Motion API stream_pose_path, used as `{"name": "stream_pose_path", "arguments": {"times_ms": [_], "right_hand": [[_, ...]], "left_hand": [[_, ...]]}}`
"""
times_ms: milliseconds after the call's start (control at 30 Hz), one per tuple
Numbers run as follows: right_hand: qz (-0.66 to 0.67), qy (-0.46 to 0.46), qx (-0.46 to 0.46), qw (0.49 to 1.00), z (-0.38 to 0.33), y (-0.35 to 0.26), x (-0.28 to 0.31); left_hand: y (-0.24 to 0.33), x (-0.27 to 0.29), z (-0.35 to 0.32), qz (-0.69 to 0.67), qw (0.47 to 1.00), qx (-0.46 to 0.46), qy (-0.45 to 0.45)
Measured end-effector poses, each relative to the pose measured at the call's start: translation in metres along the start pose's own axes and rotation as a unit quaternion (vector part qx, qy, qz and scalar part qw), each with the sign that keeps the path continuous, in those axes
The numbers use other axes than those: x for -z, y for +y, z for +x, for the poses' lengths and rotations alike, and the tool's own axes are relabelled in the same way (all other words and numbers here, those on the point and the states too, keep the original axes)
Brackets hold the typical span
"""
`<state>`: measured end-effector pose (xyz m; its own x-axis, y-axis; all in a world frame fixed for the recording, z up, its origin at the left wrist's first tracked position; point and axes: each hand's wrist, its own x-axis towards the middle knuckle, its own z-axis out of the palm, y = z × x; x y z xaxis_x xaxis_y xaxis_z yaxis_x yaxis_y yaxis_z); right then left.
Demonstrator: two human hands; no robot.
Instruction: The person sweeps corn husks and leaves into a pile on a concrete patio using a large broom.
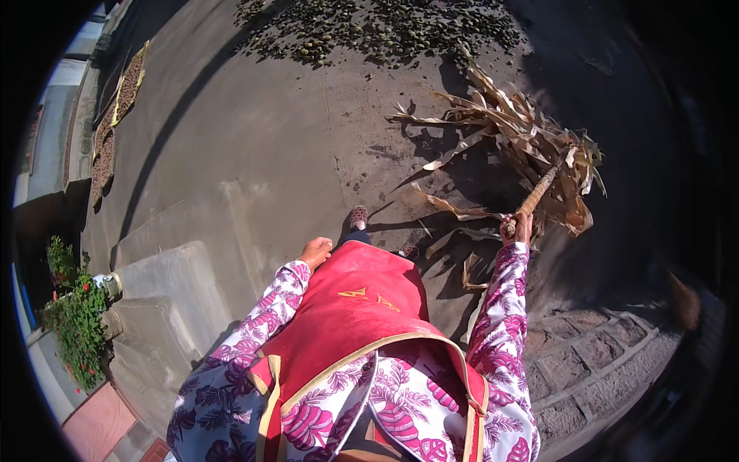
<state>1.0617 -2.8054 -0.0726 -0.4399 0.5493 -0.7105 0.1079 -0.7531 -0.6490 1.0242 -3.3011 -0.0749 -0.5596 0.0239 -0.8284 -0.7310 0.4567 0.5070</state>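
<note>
My right hand (pixel 521 229) is wrapped round the thick cut end of a dry corn stalk (pixel 541 190), out to the right. From that grip the stalk runs forward, and its pale brown, curled leaves (pixel 500 123) fan out over the ground. Several loose leaf strips hang beside the hand. My left hand (pixel 316 252) is held near my left hip, beside the red apron (pixel 362 285), with its fingers curled in and nothing visible in them. Patterned pink and white sleeves cover both arms.
Many small greenish-brown round fruits or nuts (pixel 369 35) lie spread on the concrete ahead. A low stone-block edging (pixel 585 358) stands at the lower right. Red-flowered plants (pixel 77 323) grow at the left, and a long strip of brown produce (pixel 115 131) lies far left.
</note>
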Motion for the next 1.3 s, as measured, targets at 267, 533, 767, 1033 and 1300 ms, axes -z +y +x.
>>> {"name": "stream_pose_path", "arguments": {"times_ms": [267,533,767,1033,1300], "right_hand": [[-0.024,-0.109,-0.181,0.977,-0.096,0.105,-0.072],[-0.13,-0.268,-0.412,0.861,-0.151,0.258,-0.187],[-0.159,-0.298,-0.418,0.843,-0.11,0.293,-0.197],[0.078,-0.029,-0.308,0.948,-0.014,0.149,-0.17],[-0.042,-0.118,-0.14,0.982,-0.053,0.186,-0.239]], "left_hand": [[-0.005,0.051,0.033,-0.021,0.999,-0.008,0.028],[0.001,0.104,0.024,-0.023,0.998,0.047,0.021],[-0.01,0.134,0.03,-0.043,0.995,0.079,0.041],[-0.006,0.145,0.055,-0.112,0.99,0.06,0.065],[-0.01,0.157,0.074,-0.103,0.991,0.03,0.074]]}}
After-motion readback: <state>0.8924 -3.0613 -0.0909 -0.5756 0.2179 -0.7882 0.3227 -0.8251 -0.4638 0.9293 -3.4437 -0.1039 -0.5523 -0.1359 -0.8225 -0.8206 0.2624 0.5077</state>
